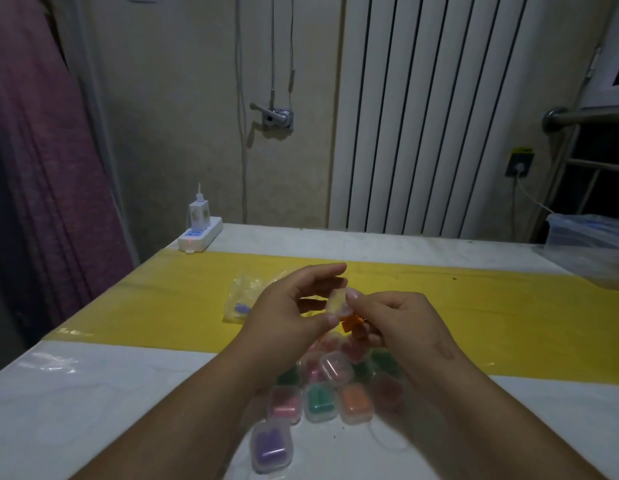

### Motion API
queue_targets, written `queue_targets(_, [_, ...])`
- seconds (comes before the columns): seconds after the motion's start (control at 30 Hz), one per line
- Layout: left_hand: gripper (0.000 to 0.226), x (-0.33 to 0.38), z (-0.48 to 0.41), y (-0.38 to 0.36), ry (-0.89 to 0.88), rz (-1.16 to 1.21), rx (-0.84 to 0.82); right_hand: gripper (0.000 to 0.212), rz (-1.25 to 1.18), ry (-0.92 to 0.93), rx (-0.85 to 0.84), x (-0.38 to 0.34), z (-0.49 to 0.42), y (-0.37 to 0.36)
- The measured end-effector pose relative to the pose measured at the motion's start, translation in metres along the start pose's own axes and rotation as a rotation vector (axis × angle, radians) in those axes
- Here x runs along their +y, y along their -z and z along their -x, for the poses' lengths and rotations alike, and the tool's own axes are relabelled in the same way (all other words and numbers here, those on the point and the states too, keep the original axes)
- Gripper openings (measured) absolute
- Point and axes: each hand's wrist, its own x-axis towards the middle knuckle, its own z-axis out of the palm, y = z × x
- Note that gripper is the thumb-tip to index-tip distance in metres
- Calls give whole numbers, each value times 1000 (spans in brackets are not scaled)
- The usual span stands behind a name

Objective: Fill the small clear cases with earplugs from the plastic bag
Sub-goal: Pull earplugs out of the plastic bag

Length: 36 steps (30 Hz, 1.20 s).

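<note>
Both hands are raised over the yellow strip of the table. My left hand (294, 306) and my right hand (394, 317) together pinch a small clear case (339, 301) between thumbs and fingertips. Orange earplugs (351, 323) sit just under the case, held in my right hand's fingers. The crumpled plastic bag (244, 299) lies to the left of my left hand, with a purple earplug visible inside. Below my wrists lie several filled cases, among them a purple one (271, 446), a pink one (285, 403), a green one (320, 401) and an orange one (356, 401).
A white power strip (200, 235) with a charger plugged in sits at the table's far left corner. A clear plastic container (588, 237) stands at the far right edge. A radiator (439, 116) and wall are behind the table.
</note>
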Motion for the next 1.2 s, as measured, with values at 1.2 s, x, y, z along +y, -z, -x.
queue_targets(1.2, [16, 0, -2, -8, -109, -239, 116, 29, 275, 176, 107, -4, 4, -5])
